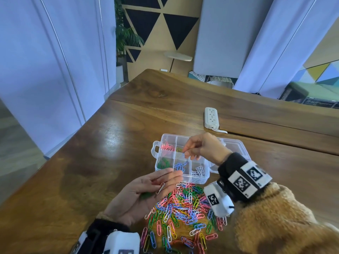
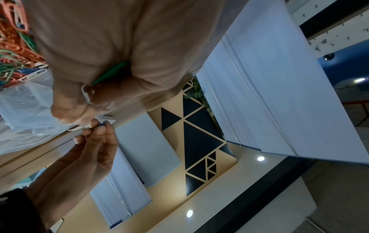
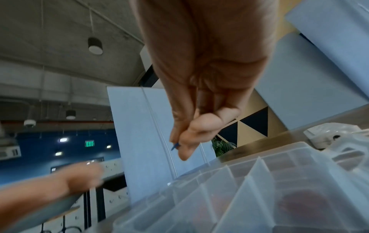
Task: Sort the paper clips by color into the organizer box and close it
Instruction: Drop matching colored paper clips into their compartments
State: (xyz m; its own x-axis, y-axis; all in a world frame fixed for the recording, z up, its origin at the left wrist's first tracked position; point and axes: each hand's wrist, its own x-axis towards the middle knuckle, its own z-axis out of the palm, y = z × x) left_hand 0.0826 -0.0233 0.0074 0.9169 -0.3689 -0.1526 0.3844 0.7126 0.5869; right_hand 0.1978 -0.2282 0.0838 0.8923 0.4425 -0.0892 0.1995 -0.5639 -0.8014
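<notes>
The right hand [image 1: 203, 147] has its thumb and first finger pressed together on one small blue paper clip [image 3: 175, 146]. Only a tiny blue tip pokes out between the fingertips [image 3: 187, 149]. The hand hangs over the middle of the organizer box [image 1: 183, 177], above the blue pile [image 1: 179, 166] in the near middle space.

The left hand [image 1: 146, 194] lies palm up, near and to the left of the box. Its fingers are relaxed and mostly straight. A white clip [image 1: 160, 187] and some green clips [image 1: 146, 195] rest on the palm. It is like a little plate for clips that wait their turn.

The box is clear plastic with its lid [image 1: 233, 145] flipped open to the far right. Pink clips [image 1: 167, 147] sit in the far left space, green ones [image 1: 163, 163] in the near left space, and white ones [image 1: 199, 170] in the near right space. A few yellow ones seem to be in the far middle space.

A big mixed heap of clips [image 1: 183, 211] lies on the wooden table [image 1: 113, 143], just near the box. A white power strip [image 1: 211, 117] lies farther back.

The step now looks like dropping the blue clip in with the other blue ones. Next, the fingers need to open right over that space, so the clip does not fall in with the white or green ones. Lots of clips are not sorted yet, so closing the lid is a long way off.
</notes>
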